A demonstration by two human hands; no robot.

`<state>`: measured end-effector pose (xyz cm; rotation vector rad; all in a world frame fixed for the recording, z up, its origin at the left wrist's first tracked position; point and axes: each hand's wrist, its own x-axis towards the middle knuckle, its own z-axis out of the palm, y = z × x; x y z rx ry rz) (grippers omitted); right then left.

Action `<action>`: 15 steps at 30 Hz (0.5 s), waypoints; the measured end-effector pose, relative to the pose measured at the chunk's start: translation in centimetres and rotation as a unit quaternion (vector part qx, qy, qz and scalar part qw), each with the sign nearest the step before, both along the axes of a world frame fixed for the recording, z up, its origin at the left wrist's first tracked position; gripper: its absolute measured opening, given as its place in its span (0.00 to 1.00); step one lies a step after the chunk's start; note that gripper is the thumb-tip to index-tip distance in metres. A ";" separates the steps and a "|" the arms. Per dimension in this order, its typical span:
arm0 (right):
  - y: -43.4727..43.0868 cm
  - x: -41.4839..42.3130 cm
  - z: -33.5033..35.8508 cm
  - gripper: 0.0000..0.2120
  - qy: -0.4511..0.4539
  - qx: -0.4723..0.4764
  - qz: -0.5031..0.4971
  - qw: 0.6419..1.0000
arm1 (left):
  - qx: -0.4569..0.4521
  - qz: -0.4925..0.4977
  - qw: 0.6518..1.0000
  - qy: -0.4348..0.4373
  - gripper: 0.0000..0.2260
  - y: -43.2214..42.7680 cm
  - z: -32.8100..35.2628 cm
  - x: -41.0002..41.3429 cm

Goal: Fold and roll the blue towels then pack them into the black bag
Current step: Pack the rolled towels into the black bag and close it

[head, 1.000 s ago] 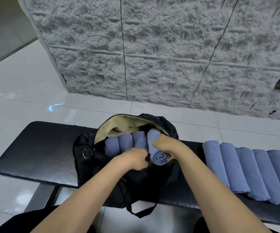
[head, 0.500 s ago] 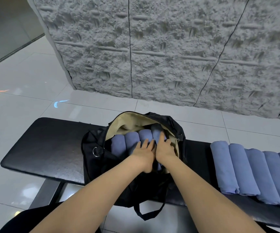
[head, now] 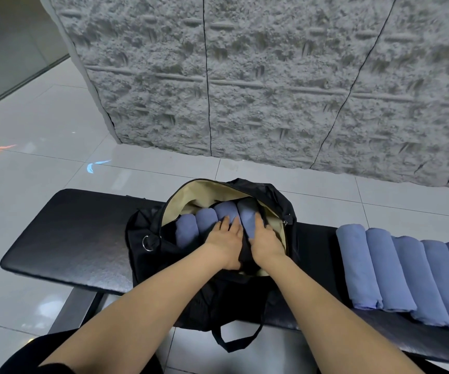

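The black bag (head: pixel 277 201) stands unzipped in the middle of the black bench (head: pixel 69 238), showing its beige lining. Several rolled blue towels (head: pixel 188 233) lie side by side inside it. My left hand (head: pixel 226 241) lies flat on the middle rolls, fingers straight. My right hand (head: pixel 266 238) presses on the rightmost roll (head: pixel 247 220), its outer fingers down between that roll and the bag's side. Several more rolled blue towels (head: pixel 379 268) lie in a row on the bench to the right of the bag.
A rough grey stone wall (head: pixel 272 90) rises behind the bench. Glossy white floor tiles (head: pixel 42 147) lie around and under it. The bag's strap loop (head: pixel 234 341) hangs over the bench's front edge. A bench leg (head: pixel 75 311) stands below on the left.
A second ago my hands were gripping a rolled towel at the bag's mouth. That roll now lies in the bag at the right, and both hands press flat on the rolls.
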<state>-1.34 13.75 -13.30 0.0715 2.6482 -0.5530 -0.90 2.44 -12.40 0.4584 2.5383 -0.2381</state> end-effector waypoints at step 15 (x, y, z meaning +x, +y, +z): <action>7.6 -0.8 1.2 0.10 -0.026 0.005 -0.185 0.982 | 0.087 -0.152 0.982 0.076 0.24 2.0 -1.2 -0.6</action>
